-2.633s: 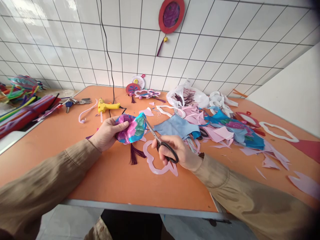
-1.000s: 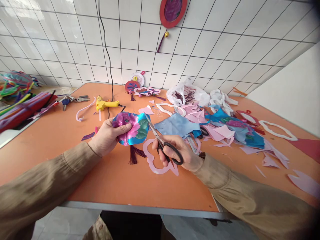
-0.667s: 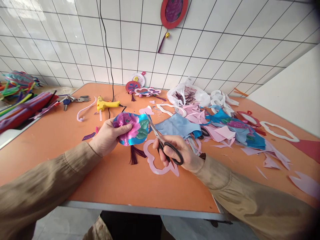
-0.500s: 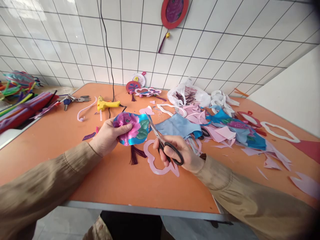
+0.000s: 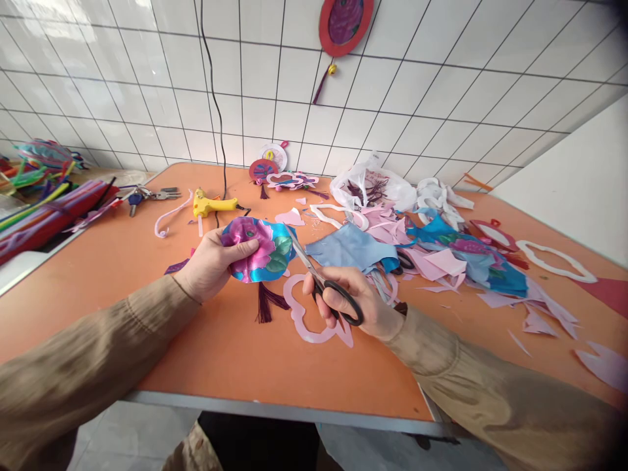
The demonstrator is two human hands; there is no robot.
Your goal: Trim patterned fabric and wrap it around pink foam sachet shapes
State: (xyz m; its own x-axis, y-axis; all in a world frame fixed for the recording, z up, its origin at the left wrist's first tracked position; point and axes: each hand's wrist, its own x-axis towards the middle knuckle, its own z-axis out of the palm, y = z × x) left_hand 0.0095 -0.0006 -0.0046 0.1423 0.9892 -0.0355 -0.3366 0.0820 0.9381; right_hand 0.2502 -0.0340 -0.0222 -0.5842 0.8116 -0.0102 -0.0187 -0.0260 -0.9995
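Observation:
Between thumb and fingers, my left hand pinches a shiny blue piece of fabric with a magenta flower and green leaf. My right hand is closed on black-handled scissors. Their blades reach up to the right edge of the fabric piece. Below the hands a pink cloud-shaped paper frame lies flat on the orange table. A dark purple tassel rests beside it, under the fabric.
A yellow glue gun and keys lie at back left. To the right spread light blue cloth, pink scraps, a floral cloth and a white frame. A plastic bag stands near the tiled wall.
The fabric piece has tipped and risen slightly in my left hand. My right hand keeps the scissors at its edge. The whole view has shifted a little.

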